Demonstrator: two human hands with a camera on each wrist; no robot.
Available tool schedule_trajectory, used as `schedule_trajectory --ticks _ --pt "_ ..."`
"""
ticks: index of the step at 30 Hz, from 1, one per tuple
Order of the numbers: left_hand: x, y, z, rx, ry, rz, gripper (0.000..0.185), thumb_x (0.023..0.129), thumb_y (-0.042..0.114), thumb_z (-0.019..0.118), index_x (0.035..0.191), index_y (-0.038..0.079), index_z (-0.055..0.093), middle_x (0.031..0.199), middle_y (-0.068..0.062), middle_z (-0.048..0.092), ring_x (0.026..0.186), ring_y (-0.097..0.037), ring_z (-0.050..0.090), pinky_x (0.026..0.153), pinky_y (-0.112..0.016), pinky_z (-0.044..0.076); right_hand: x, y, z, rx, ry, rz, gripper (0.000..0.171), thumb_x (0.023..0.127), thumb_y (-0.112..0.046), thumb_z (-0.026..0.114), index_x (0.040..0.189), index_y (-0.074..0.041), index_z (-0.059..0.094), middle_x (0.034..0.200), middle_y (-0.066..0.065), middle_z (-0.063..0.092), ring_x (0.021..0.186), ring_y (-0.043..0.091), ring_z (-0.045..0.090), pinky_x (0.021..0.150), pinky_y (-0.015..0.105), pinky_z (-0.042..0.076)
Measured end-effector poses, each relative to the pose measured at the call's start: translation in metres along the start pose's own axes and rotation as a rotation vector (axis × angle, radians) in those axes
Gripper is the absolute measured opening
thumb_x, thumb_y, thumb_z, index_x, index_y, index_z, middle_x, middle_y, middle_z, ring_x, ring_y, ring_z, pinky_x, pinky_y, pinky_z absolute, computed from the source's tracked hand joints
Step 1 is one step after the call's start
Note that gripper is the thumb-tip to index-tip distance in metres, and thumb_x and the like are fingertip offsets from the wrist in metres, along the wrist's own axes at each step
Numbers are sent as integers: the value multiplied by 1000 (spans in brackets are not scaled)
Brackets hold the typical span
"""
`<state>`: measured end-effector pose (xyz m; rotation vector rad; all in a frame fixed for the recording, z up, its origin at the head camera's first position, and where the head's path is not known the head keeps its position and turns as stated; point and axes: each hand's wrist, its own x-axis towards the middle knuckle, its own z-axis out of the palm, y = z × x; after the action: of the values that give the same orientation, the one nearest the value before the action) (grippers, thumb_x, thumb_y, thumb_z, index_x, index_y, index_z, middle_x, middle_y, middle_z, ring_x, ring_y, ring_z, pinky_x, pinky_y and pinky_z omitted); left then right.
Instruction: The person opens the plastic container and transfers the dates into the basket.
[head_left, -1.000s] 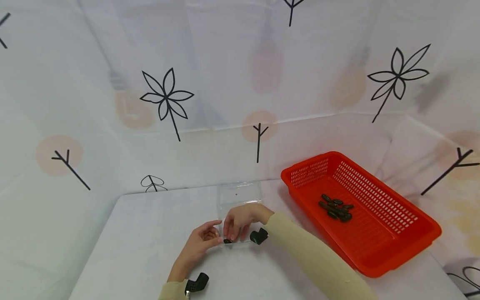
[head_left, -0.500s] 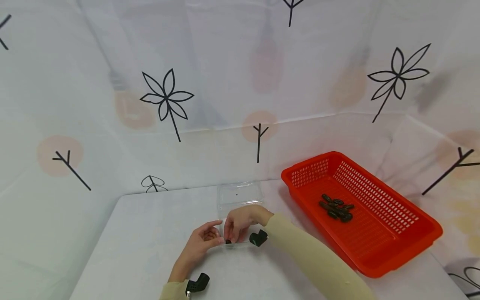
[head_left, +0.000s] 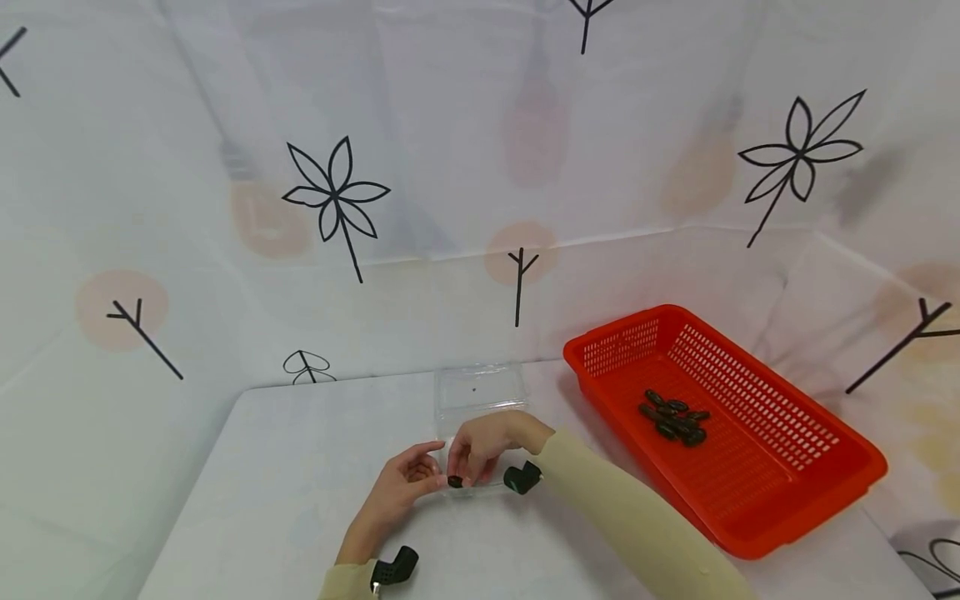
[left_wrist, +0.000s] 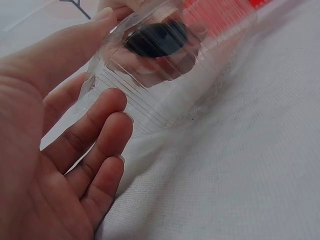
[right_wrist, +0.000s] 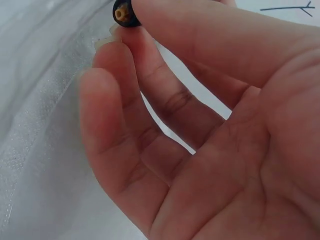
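Head view looks down from afar; both wrist views sit close, sharing the clear box.

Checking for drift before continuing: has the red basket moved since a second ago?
No. The red basket sits at the same spot on the table, by its right edge.
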<state>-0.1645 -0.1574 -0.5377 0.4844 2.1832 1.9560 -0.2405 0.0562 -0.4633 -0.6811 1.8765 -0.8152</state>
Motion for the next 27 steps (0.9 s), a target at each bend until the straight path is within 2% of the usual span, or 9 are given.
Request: schedule_trajectory --ticks 7,14,20,23,27 --pt "0 2 0 6 1 0 53 84 1 77 133 -4 57 96 -10 60 80 -11 58 70 -21 49 -8 2 0 14 34 -8 13 89 -3 71 98 -12 73 88 4 65 75 16 62 72 35 58" --pt "-1 3 1 6 7 -25 54 84 3 78 134 -3 57 96 -9 60 79 -11 58 70 -21 50 -24 7 -4 67 119 -79 16 91 -1 65 102 -10 71 94 8 66 84 21 69 75 34 58" --pt "0 4 1 -4 3 -33 56 83 0 78 135 -5 56 96 -10 59 79 -11 58 71 -21 50 -45 9 -12 127 193 -120 16 93 1 64 106 -6 69 96 11 65 87 25 70 77 35 57" --pt "-1 6 1 -9 6 -35 56 83 0 78 135 -5 56 96 -11 59 80 -11 58 71 -21 50 -59 10 -16 105 235 -134 14 94 -1 63 107 -6 69 95 10 67 87 25 70 78 34 57" --pt "-1 6 1 -10 9 -32 56 83 -1 78 135 -6 56 98 -12 58 81 -11 58 72 -20 50 -81 14 -23 98 288 -120 14 95 -4 64 108 -6 68 97 9 69 95 33 67 80 34 56"
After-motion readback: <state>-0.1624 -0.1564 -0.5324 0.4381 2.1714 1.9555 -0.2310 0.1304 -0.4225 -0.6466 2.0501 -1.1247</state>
